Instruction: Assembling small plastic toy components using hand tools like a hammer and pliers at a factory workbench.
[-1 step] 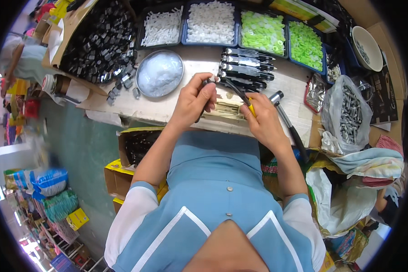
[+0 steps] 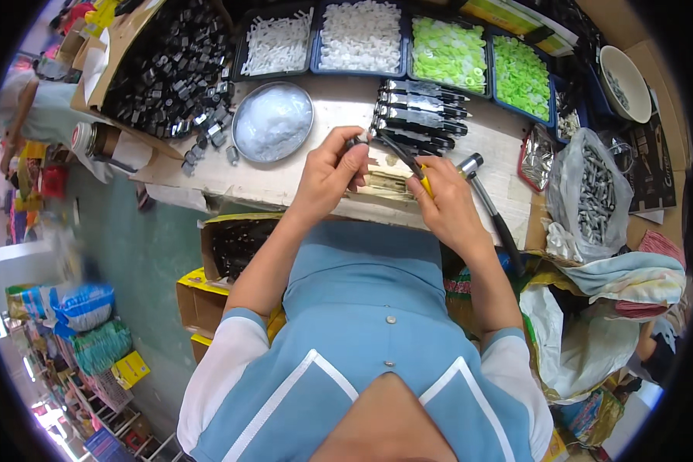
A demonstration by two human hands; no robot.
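Note:
Over the table's near edge, my left hand [image 2: 333, 169] is closed, thumb and fingers pinching a small dark part [image 2: 354, 142] whose kind I cannot make out. My right hand [image 2: 446, 196] is wrapped round the yellow grip of a slim dark hand tool [image 2: 400, 152]. The tool's far end reaches to the left fingertips, close by the small part. Just beyond the hands lies a stack of black pieces with silvery flat sides [image 2: 420, 115]. A hammer [image 2: 487, 200] with a metal head and black handle lies right of my right hand.
A round metal dish [image 2: 272, 88] of whitish material stands left of the stack. Behind are trays of white parts [image 2: 360, 38] and green parts [image 2: 448, 54]. Black parts [image 2: 173, 77] are heaped at the left. At the right sits a plastic bag of metal parts [image 2: 593, 189].
My hands and what they hold look unchanged. The view has shifted very slightly, and a person at the far left has moved a little.

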